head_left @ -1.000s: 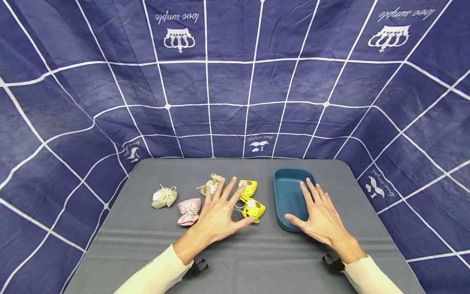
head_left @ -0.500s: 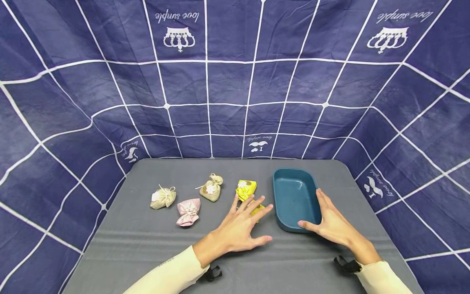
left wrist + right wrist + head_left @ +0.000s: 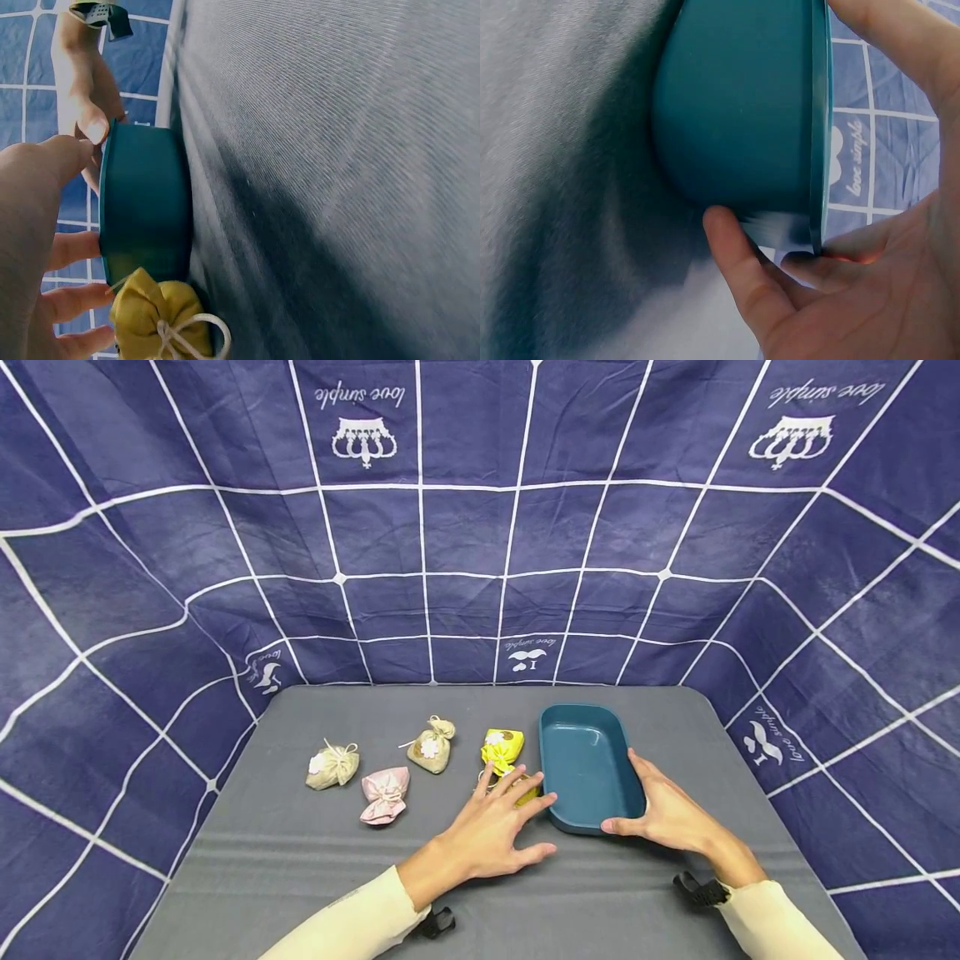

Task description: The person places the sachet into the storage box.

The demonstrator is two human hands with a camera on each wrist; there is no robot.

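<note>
Curled round the near right corner of the teal tray (image 3: 592, 814), my right hand (image 3: 671, 817) has its thumb along the near wall and its fingers up the right-hand rim; the right wrist view shows the thumb under the tray's outer wall and the palm against the rim, so I call that a hold on the tray. One tray only, and nothing lies in it as far as I see from the head view. It sits on the grey table (image 3: 300, 877), right of centre.

On the other side, my left hand (image 3: 491, 831) lies spread with straight, relaxed fingers, gripping nothing. Its fingertips reach over the nearer yellow pouch (image 3: 525, 787), and its forefinger comes just up to the tray's left wall. From the left wrist view that pouch (image 3: 161, 319) lies right against the tray (image 3: 146, 202), with a white cord loop on it.

I count five little cloth pouches in all. Two are yellow: the one under my fingers and a second yellow pouch (image 3: 502, 746) just behind it, near the tray's left wall. Further left stands a tan pouch (image 3: 432, 750) tied at the neck, then a pink pouch (image 3: 386, 793) nearer to me, and a cream pouch (image 3: 333, 766) furthest left. The three are apart from one another.

A blue cloth with a white grid (image 3: 480, 527) hangs behind and at both sides of the table.
</note>
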